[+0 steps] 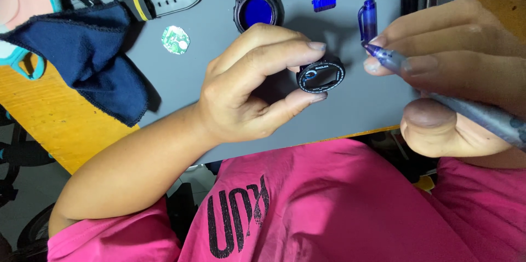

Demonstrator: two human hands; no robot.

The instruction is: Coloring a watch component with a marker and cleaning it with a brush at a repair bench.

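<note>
— While you're pinching the round black watch dial point(321, 74) in your left hand point(249, 84) above the grey mat point(219, 26), what's your right hand point(455, 75) doing?
— It's gripping the blue pen point(438, 89), tip beside the dial.

Glossy black watch bezel point(321, 74); translucent blue plastic pen point(438, 95).

Place: a small watch-repair bench.
Surface: grey mat point(350, 114) over a yellow wooden table point(49, 125).
Signs: blue-glass watch case point(256, 9) and loose strap point(164, 1) near the mat's far edge, small circuit disc point(175, 39), dark blue cloth point(93, 59) at its left edge.
</note>
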